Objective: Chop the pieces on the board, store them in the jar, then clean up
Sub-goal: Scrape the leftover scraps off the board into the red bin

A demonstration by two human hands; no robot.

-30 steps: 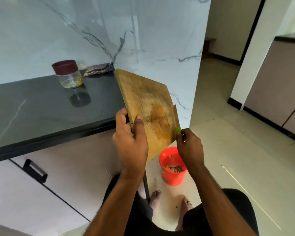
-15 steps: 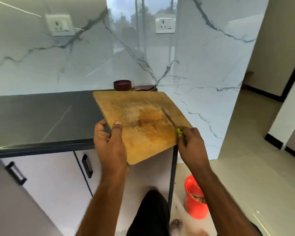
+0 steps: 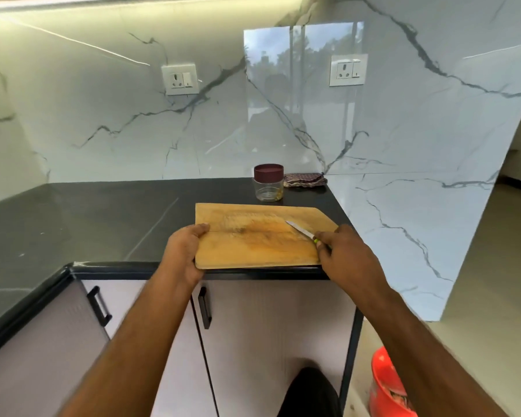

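Where it was tilted, the board (image 3: 253,239) now lies flat.

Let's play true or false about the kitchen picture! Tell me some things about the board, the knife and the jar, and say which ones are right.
1. The board lies flat on the counter. True.
2. The jar has no lid. False: a dark red lid is on it.
3. The right hand holds a knife whose blade rests on the board. True.
4. The left hand is up in the air. False: it grips the board's left edge.
5. The bucket stands on the counter. False: it is down on the floor at the right.
6. A cloth lies beside the jar. True.
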